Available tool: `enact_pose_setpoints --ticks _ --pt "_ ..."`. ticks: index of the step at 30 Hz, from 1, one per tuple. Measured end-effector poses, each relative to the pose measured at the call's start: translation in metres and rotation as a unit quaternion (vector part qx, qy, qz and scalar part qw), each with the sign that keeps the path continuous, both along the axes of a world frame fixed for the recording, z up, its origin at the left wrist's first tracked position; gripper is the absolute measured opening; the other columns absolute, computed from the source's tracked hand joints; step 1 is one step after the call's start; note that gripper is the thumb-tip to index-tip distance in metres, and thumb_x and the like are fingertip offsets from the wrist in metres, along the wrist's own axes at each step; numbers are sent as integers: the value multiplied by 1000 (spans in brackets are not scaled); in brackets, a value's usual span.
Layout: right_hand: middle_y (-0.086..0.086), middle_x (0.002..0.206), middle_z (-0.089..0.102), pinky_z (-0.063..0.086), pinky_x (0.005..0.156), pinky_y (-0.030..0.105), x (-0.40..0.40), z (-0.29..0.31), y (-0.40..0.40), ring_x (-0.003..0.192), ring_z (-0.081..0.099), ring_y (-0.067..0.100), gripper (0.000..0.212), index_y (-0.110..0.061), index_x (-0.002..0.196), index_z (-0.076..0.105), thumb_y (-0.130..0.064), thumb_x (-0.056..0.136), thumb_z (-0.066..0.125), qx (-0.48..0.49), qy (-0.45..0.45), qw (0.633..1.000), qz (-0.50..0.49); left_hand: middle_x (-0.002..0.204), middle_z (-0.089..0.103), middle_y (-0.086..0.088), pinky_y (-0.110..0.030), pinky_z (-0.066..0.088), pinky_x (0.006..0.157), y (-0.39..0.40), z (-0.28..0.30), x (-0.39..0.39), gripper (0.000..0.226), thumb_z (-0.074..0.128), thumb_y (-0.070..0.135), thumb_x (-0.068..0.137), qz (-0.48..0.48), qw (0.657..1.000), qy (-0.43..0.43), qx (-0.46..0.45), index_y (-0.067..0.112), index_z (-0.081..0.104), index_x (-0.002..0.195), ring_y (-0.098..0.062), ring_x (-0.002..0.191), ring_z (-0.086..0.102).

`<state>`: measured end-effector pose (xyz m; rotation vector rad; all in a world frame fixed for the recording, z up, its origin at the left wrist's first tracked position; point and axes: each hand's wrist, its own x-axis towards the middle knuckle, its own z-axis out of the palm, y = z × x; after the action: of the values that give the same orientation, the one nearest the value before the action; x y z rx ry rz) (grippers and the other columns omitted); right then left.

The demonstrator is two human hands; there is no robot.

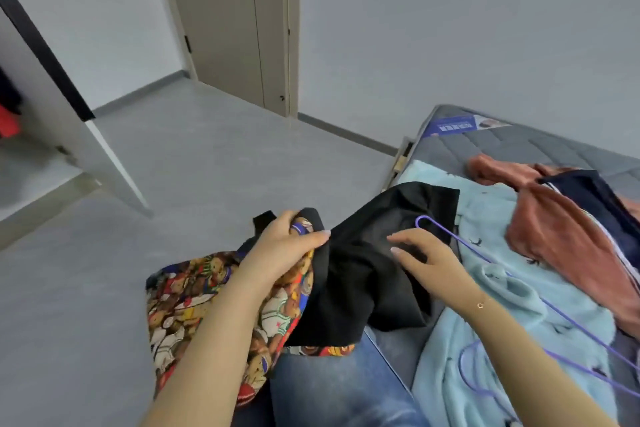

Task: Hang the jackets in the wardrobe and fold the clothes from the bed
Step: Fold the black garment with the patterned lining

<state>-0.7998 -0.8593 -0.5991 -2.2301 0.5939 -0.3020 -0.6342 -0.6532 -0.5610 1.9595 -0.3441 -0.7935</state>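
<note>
My left hand [287, 246] grips the collar edge of a jacket [360, 274] that is black outside with a colourful bear-print lining [194, 302]. The jacket hangs over my knee and drapes onto the bed's edge. My right hand [429, 260] hovers over the black fabric with fingers spread, touching it lightly. A purple wire hanger [491, 263] lies on the light-blue fleece garment [512, 308] just right of that hand. Further right on the bed lie a rust-coloured garment [561, 229] and a dark navy one [602, 194].
The grey mattress [512, 146] runs along the right. The open white wardrobe door [86, 135] stands at the left, with dark and red clothes [8, 114] inside. Grey floor [207, 156] lies between, and a closed beige door [235, 21] stands ahead.
</note>
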Motion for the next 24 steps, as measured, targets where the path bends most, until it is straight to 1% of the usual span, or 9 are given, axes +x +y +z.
enact_pose_setpoints --ticks 3,7,10,13,15,17,19,21,24 --pt "-2 109 62 36 79 2 -32 -5 -12 101 57 12 26 -18 110 65 -5 88 66 -2 80 996 -41 143 46 0 -32 40 101 -24 -23 -18 90 69 58 77 -170 968 -87 161 23 28 149 -21 129 46" --pt "-3 113 54 41 85 13 -62 -31 2 97 53 12 52 -26 123 50 -22 79 76 7 215 973 80 133 47 -6 -37 42 102 -13 -54 -22 91 66 70 71 -127 949 -160 240 15 41 139 -25 127 43" --pt "-11 117 49 42 94 26 -55 -54 24 107 49 6 59 -25 125 46 -38 77 79 2 151 989 -1 131 41 -7 -36 40 99 -7 -67 -21 93 67 72 68 -109 944 -173 258 19 38 139 -25 126 37" --pt "-13 102 66 47 86 23 -33 -61 35 98 61 11 32 -27 108 60 -13 83 72 55 46 993 -95 145 19 -5 -49 33 106 -6 -75 -23 113 71 72 61 -46 952 -138 271 31 12 148 -29 135 18" --pt "-18 84 70 47 71 12 -17 -60 37 82 64 4 32 -29 92 66 2 87 63 116 -7 987 -114 150 16 -6 -51 30 108 -3 -82 -17 121 72 73 59 -27 953 -99 287 37 1 151 -32 139 14" --pt "-17 87 73 47 75 10 4 -51 37 85 64 -1 32 -21 95 71 7 89 57 159 -50 978 -127 139 33 -9 -43 38 101 -2 -87 -5 102 73 68 62 -35 951 -101 291 33 26 145 -32 133 31" --pt "-8 97 73 48 87 18 31 -34 34 93 63 3 24 -11 101 72 4 91 56 163 -91 974 -131 110 56 -3 -35 45 87 -1 -87 9 58 74 53 68 -6 961 -123 246 22 55 113 -29 111 55" --pt "-5 98 72 47 92 20 63 -11 29 94 62 6 18 -10 101 71 0 93 57 151 -133 970 -135 80 65 1 -34 49 75 6 -83 22 24 74 38 72 52 978 -103 171 18 65 83 -27 88 64" --pt "-18 91 66 40 83 4 110 44 20 85 59 -10 25 -24 94 64 -1 95 55 102 -189 973 -82 67 72 -6 -33 54 67 26 -51 58 15 80 26 70 231 973 10 2 14 72 72 -28 76 71"
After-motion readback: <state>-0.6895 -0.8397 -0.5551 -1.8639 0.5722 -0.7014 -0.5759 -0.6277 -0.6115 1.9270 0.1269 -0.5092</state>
